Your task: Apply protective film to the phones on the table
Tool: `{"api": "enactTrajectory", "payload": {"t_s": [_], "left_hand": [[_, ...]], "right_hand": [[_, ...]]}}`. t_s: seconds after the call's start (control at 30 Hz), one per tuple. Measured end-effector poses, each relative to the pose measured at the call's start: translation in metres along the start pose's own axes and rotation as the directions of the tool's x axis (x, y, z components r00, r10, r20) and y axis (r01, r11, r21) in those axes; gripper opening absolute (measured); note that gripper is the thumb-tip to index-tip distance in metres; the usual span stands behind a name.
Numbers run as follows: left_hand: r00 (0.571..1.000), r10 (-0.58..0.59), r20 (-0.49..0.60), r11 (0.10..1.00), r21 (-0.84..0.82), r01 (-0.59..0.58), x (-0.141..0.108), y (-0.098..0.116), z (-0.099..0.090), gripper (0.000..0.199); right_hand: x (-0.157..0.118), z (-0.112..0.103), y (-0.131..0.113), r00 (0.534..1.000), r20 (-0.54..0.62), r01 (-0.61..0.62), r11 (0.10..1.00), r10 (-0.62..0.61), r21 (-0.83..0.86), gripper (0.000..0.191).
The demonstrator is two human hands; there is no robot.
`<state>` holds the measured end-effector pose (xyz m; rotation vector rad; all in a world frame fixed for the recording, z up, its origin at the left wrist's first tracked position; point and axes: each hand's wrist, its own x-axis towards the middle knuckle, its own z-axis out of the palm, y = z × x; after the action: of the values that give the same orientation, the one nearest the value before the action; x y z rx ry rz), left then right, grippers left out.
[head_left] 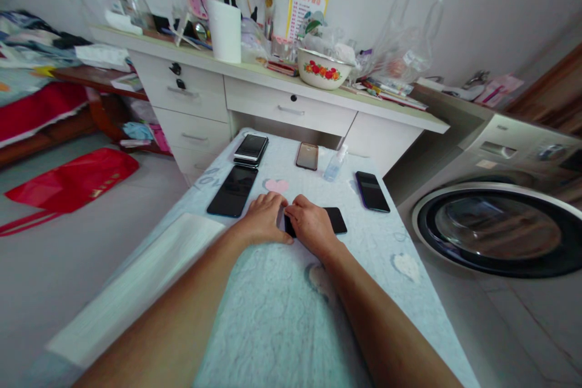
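A black smartphone lies flat and crosswise on the cloth-covered table. My left hand is at its left end, fingers curved along the top corner and thumb by the bottom corner. Across the middle of the phone rests my right hand, with its fingers pressed together near that same left end. Whether something small is between those fingertips is hidden. Just left of my left hand is a larger black tablet-like phone. A pink heart on the cloth shows beyond my fingers.
Stacked phones sit at the back left. A brown-edged phone and a clear spray bottle stand further back, another phone at right. A white sheet covers the left edge. A washing machine borders the right.
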<state>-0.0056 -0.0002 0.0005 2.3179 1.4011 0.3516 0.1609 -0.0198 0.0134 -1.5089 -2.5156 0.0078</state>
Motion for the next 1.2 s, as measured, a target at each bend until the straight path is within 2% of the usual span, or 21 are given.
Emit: {"api": "enactTrajectory", "payload": {"t_s": [0.53, 0.63, 0.87, 1.2], "left_hand": [[1.0, -0.008, 0.007, 1.0, -0.011, 0.008, 0.0, 0.003, -0.002, 0.077], [1.0, -0.007, 0.001, 1.0, -0.009, 0.007, 0.0, 0.003, -0.001, 0.077], [1.0, -0.011, 0.005, 1.0, 0.005, 0.011, 0.0, 0.003, -0.001, 0.074], [1.0, -0.01, 0.002, 1.0, -0.003, 0.01, 0.0, 0.003, -0.001, 0.074]], "right_hand": [[-0.003, -0.003, 0.01, 0.991, -0.023, -0.136, 0.99, 0.135, -0.033, 0.028], [-0.003, -0.005, 0.008, 0.99, -0.008, -0.139, 0.99, 0.139, -0.034, 0.027], [0.002, -0.003, -0.002, 0.998, 0.019, -0.058, 0.998, 0.058, -0.016, 0.026], [-0.002, -0.001, 0.007, 0.99, 0.008, -0.139, 0.99, 0.14, -0.034, 0.031]]}}
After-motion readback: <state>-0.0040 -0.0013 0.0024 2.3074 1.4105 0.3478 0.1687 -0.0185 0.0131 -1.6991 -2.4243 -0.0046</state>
